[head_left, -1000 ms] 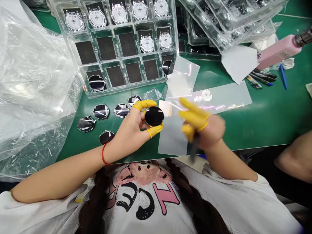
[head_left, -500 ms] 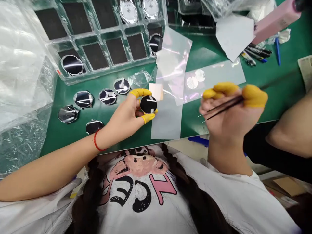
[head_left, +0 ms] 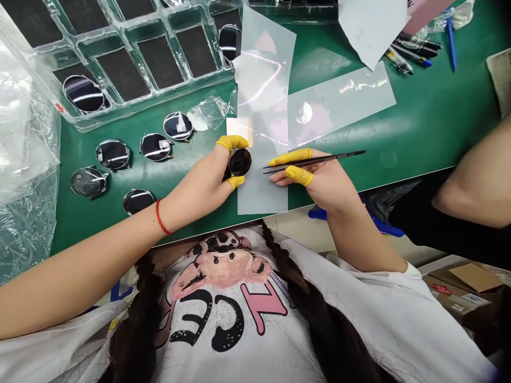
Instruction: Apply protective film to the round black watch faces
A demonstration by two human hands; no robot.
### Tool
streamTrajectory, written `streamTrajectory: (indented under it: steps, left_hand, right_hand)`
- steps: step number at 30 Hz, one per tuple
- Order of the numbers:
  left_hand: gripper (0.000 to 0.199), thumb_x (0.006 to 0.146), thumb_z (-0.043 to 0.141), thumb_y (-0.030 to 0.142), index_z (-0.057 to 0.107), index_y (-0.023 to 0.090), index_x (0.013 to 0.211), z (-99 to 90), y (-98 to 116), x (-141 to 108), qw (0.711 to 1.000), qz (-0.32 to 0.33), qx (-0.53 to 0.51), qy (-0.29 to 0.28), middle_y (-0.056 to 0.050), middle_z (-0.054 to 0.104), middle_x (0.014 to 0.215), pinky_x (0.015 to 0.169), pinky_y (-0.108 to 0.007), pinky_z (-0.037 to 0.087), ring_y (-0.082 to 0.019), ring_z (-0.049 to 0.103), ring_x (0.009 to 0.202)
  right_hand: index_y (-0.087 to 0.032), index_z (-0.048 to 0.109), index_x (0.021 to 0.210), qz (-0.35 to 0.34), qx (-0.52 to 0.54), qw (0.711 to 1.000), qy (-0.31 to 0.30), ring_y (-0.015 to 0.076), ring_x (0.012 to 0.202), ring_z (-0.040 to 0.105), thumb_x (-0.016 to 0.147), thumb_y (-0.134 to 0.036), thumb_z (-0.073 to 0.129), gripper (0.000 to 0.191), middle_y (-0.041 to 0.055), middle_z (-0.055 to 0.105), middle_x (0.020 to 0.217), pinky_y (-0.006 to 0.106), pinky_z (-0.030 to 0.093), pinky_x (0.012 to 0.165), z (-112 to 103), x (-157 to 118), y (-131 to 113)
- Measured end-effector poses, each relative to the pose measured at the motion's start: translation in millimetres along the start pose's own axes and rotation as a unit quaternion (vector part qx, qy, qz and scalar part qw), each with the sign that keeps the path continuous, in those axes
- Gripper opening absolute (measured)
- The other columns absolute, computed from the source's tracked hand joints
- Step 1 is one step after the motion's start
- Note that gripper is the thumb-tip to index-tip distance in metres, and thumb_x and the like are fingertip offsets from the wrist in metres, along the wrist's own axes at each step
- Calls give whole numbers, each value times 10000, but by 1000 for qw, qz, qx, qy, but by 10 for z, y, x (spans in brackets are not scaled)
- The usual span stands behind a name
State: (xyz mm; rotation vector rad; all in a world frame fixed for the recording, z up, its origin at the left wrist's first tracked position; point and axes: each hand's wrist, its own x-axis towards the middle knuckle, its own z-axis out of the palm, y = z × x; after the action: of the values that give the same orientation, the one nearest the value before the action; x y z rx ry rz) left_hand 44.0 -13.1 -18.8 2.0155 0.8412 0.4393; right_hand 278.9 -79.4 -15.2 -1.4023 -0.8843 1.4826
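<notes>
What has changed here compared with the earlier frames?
The right hand, holding the black tweezers, has swung back leftward, bringing their tips near the watch. Nothing was visibly taken or let go. Unchanged: the left hand grips that watch; five watches lie on the table.

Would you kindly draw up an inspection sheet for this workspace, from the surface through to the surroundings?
Surface: green worktop, with translucent film sheets on it.
Work items: one round dark-faced piece in hand; five similar pieces loose on the worktop; two more in the nearest row of the clear plastic tray.
Clutter: crumpled clear wrap, pens, white paper.
Left hand: holds the round dark-faced piece; yellow finger covers.
Right hand: holds black tweezers, tips slightly apart; yellow finger covers.
Cables: nothing seen.
Surroundings: clear plastic sheeting at left; cardboard boxes and another person's bare limb at right.
</notes>
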Motion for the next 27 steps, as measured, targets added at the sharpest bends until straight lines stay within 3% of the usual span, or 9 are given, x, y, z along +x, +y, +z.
streamTrajectory:
  steps: [4,12,20,23,27]
  left_hand:
    - [451,875,543,136,396,136,1302,-5,22,12,1000,-7,21,-11,-115,609,1222,1099,-432,493,-279,569,1307]
    - [443,896,533,175,371,141,1307,0,-22,35,1000,-14,26,-7,-151,579,1345,1025,-395,536,-246,617,1238]
    - [446,896,538,205,347,178,1298,11,-37,49,1000,-17,-2,-8,-153,529,1395,1003,-459,552,-264,650,1175]
    - [468,892,548,197,326,179,1303,7,-20,63,998,-44,-42,3,-152,559,1353,1028,-489,542,-284,650,1199]
    - [448,900,524,148,304,191,1288,-5,-16,82,987,-81,-141,-11,-116,662,1192,1015,-489,557,-269,676,1186]
  right_hand:
    - [-186,737,839,-7,-38,999,20,150,741,752,635,-500,920,417,18,762,802,226,634,659,-14,124,30]
    - [-197,733,843,3,-66,997,32,164,782,744,639,-555,901,445,45,769,888,255,630,674,-6,128,5]
    - [-200,731,845,-8,-106,994,39,187,806,739,653,-600,873,465,42,759,856,310,635,735,-4,183,45]
    - [-209,740,811,-45,-127,990,44,191,799,726,702,-540,863,369,34,755,837,334,632,742,17,71,-36]
    - [-292,798,830,-155,-172,970,75,193,840,706,799,-258,816,49,-5,773,867,350,597,783,110,-295,-377]
